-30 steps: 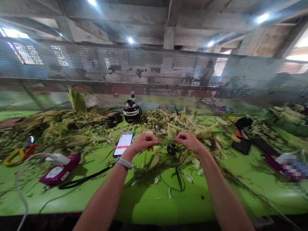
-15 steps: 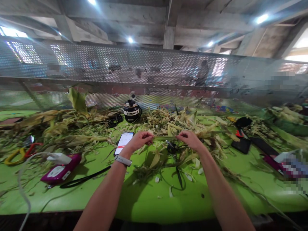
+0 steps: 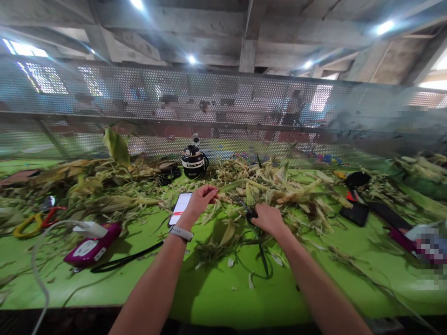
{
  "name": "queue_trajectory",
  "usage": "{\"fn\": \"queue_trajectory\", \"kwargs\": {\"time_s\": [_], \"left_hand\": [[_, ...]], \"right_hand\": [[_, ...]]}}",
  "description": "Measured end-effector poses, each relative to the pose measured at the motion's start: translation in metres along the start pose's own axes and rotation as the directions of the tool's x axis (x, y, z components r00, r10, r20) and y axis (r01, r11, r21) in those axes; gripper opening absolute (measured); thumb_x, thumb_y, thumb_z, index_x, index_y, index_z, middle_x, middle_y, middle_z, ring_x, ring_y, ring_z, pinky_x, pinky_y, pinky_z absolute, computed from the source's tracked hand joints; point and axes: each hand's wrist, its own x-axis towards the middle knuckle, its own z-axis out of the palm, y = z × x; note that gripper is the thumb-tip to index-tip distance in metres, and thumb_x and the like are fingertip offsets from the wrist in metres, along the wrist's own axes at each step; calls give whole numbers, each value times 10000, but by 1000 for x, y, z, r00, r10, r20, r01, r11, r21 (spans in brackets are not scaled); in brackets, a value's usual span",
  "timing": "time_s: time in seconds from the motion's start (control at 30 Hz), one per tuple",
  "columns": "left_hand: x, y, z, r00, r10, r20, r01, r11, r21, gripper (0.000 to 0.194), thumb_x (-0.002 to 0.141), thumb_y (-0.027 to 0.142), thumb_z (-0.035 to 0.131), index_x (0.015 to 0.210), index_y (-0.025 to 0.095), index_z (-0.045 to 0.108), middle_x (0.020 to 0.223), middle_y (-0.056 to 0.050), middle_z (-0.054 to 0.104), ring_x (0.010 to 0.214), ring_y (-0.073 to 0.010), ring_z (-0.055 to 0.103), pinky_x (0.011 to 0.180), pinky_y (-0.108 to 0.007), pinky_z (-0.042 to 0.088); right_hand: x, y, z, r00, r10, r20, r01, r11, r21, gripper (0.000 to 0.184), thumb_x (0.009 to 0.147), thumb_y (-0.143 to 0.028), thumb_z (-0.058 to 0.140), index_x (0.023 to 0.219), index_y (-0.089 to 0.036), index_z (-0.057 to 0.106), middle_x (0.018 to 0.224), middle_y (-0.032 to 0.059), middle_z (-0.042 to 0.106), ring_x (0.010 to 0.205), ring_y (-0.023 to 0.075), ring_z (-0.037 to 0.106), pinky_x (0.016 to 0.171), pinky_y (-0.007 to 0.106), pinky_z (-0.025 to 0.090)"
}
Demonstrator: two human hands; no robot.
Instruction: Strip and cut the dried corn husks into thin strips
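Observation:
My left hand point(image 3: 201, 201), with a pale band on its wrist, pinches one end of a green corn husk strip point(image 3: 231, 186). The strip slants up to the right from my fingertips. My right hand point(image 3: 269, 218) is closed around the black handles of small scissors point(image 3: 249, 215) on the table. Their blades point up and left, toward the husk. Part of the handles is hidden under my fingers. Dry husk scraps point(image 3: 228, 232) lie below and between my hands.
Heaped husks point(image 3: 268, 179) cover the back of the green table point(image 3: 216, 298). A phone point(image 3: 179, 209) and a purple power strip point(image 3: 92, 244) lie left. Behind them stands a black bottle point(image 3: 193, 163). A black phone-like slab point(image 3: 355, 213) lies right. A perforated metal screen point(image 3: 223, 102) closes the back.
My right hand has let go of the husk strip's right end, moved down and left, and closed on the scissors. My left hand has lifted slightly and keeps the strip.

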Motion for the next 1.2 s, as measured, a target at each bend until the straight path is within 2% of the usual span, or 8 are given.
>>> {"fn": "queue_trajectory", "kwargs": {"time_s": [0.3,0.5,0.63,0.73,0.83,0.9,1.07,1.2], "left_hand": [[1,-2,4,999,-18,-50,14,996,-88,321,568,418,741,702,155,612,590,24,602,514,-85,541,550,-219,476],[0,-5,2,997,-32,-73,23,992,-123,327,567,419,744,719,154,628,605,22,618,523,-83,548,552,-210,472],[1,-5,1,995,-39,-87,28,991,-131,344,550,429,755,708,153,622,592,21,613,535,-90,553,558,-214,471],[2,-6,0,995,-42,-95,30,991,-130,354,555,435,753,719,150,622,603,14,617,534,-92,550,561,-222,467],[3,-7,0,993,-37,-111,21,989,-145,370,547,443,757,725,148,620,609,14,617,522,-86,536,560,-223,461],[3,-6,0,992,-35,-123,15,988,-156,381,537,448,760,720,147,616,607,17,612,524,-85,533,560,-222,459],[3,-6,0,991,-24,-128,4,989,-148,398,537,467,756,728,149,611,620,16,615,530,-87,533,572,-230,463],[3,-8,-1,991,-19,-131,-1,988,-154,412,533,478,755,736,151,610,617,16,615,528,-85,535,577,-229,464]], "right_hand": [[3,-6,-1,997,56,61,-53,997,-56,291,698,-271,548,927,-122,646,993,176,657,919,298,629,696,329,448],[14,21,-5,982,73,174,-136,913,385,85,581,-211,643,559,-145,594,605,78,631,667,241,633,554,270,422],[19,40,-13,974,44,222,-166,804,570,102,690,-238,565,661,-148,604,495,-14,547,416,103,518,414,195,364],[20,47,-15,973,50,225,-209,604,769,92,706,-230,571,745,-149,593,556,-29,571,387,47,461,380,147,342],[20,48,-15,956,19,292,-292,138,947,87,653,-187,638,694,-139,578,568,-30,584,362,15,412,355,120,342],[19,46,-15,945,-17,326,-327,-69,943,103,648,-177,661,662,-134,569,558,-28,587,346,4,381,336,110,332],[17,39,-15,922,-172,347,-371,-137,918,212,638,-210,741,660,-133,545,557,-35,596,311,-26,277,291,87,238],[13,36,-16,916,-299,268,-330,-184,926,262,622,-255,775,687,-145,546,613,-12,647,322,-15,338,324,107,315]]}}
